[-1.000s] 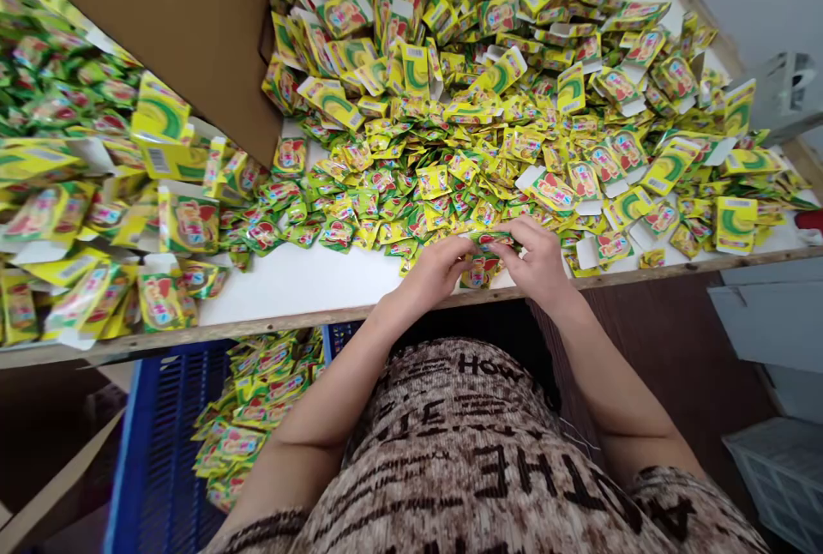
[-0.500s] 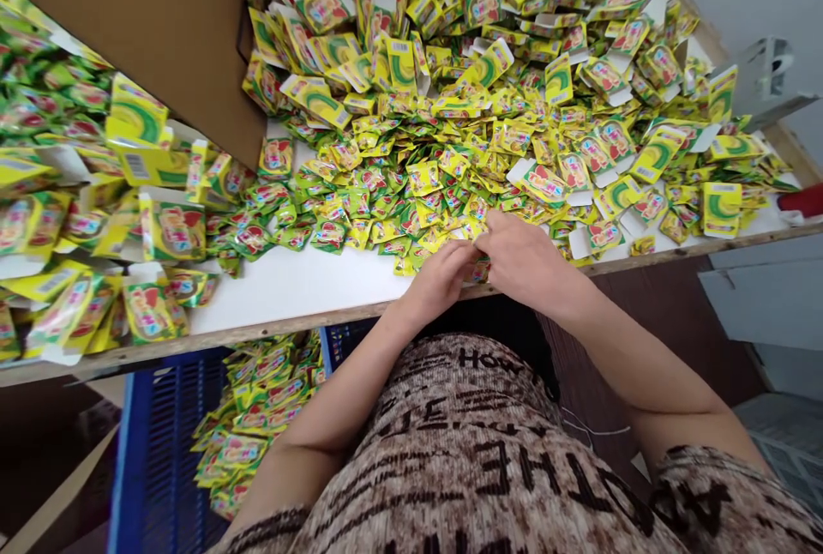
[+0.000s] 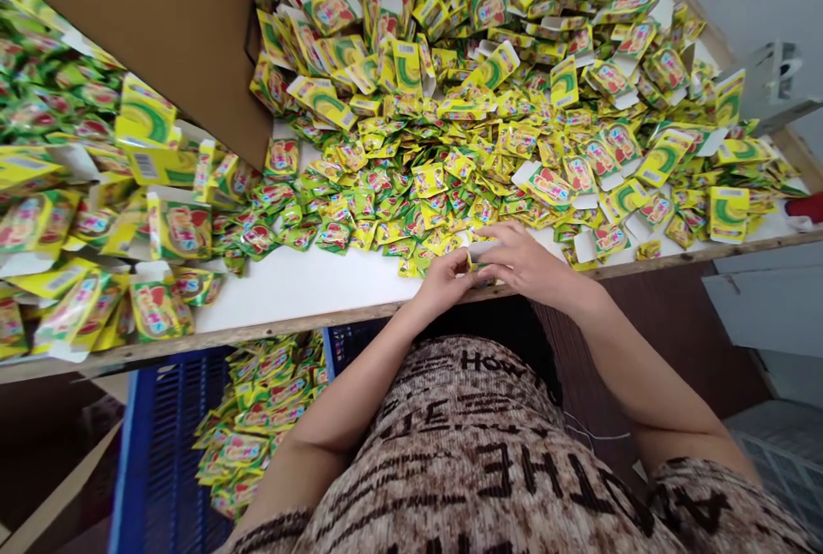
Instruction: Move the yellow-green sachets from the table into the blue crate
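Note:
My left hand (image 3: 443, 284) is at the table's front edge, its thumb and fingers closed on a small box (image 3: 483, 252) that is mostly hidden. Only a pale flap and a bit of yellow show between the hands. From the other side, my right hand (image 3: 531, 267) grips the same box, with its fingers over the top and thumb below. Just beyond both hands lies a heap of small yellow-green sachets (image 3: 386, 194). Open yellow-green boxes (image 3: 546, 183) lie among the sachets to the right.
A brown cardboard box (image 3: 160, 31) stands at the left, with more open boxes (image 3: 180, 228) beside it. Large piles of boxes (image 3: 405, 65) cover the back. Below the table (image 3: 257, 288), a blue crate (image 3: 164, 451) holds packed boxes (image 3: 257, 425). A metal bracket (image 3: 777, 82) is at right.
My right hand's fingers have opened out from a tight pinch and lie over the box, exposing its pale flap. My left hand has shifted slightly right. The view has moved a little.

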Available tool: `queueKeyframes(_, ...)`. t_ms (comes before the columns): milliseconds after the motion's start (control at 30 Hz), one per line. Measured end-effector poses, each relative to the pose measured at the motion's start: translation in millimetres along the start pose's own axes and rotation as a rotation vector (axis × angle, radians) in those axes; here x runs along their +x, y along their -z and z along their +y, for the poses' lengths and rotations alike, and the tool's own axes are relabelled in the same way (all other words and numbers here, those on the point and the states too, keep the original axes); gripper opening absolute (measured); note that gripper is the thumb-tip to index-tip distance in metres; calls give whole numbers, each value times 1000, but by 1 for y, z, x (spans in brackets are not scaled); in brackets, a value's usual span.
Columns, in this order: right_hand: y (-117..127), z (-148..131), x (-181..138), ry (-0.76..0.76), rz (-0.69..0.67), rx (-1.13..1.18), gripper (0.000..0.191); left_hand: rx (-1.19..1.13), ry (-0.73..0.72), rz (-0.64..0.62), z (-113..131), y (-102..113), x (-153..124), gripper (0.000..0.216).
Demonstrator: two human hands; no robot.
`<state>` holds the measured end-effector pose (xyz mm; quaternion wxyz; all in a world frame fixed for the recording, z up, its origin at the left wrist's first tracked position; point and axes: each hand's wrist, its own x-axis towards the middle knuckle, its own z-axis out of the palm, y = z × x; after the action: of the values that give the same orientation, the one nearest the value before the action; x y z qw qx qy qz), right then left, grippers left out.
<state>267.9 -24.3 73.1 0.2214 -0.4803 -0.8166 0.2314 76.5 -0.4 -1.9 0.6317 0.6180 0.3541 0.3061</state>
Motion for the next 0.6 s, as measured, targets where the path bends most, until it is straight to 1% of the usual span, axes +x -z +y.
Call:
queueKeyframes(33, -3, 1, -4, -43, 64, 74, 15, -2, 2, -10, 1, 1, 0, 41)
queueKeyframes(67, -6, 2, -9, -110, 158, 163, 15, -11, 3, -24, 2, 2, 0, 43)
queueKeyframes(133, -12, 5, -17, -296, 366, 405, 15, -60, 5, -35, 5, 4, -1, 44)
queueKeyframes(167, -16, 6, -20, -391, 433, 556, 14, -103, 17, -32, 7, 4, -1, 44)
queueKeyframes(200, -20, 8, -22, -471, 460, 714, 16, -158, 44, -28, 9, 5, -2, 44)
queueKeyframes(233, -23, 9, -23, -532, 453, 868, 20, -220, 80, -23, 11, 5, -2, 43)
queueKeyframes(267, -25, 10, -23, -573, 416, 1006, 25, -286, 116, -21, 14, 4, -3, 41)
queueKeyframes(333, -28, 11, -21, -627, 283, 1206, 33, -383, 172, -38, 18, 2, -5, 33)
queueKeyframes(367, -29, 10, -19, -654, 217, 1262, 35, -407, 187, -46, 20, 1, -6, 32)
queueKeyframes(400, -30, 10, -18, -680, 168, 1287, 34, -417, 194, -43, 22, 0, -6, 31)
queueKeyframes(433, -31, 9, -16, -701, 153, 1275, 30, -422, 193, -30, 23, -2, -6, 29)
queueKeyframes(467, -32, 7, -15, -711, 186, 1230, 23, -429, 185, 2, 23, -3, -5, 26)
queueKeyframes(533, -36, 5, -13, -667, 341, 1072, 13, -449, 140, 119, 21, -6, -2, 22)
queueKeyframes(600, -39, 5, -12, -568, 443, 922, 15, -444, 62, 252, 19, -8, 2, 23)
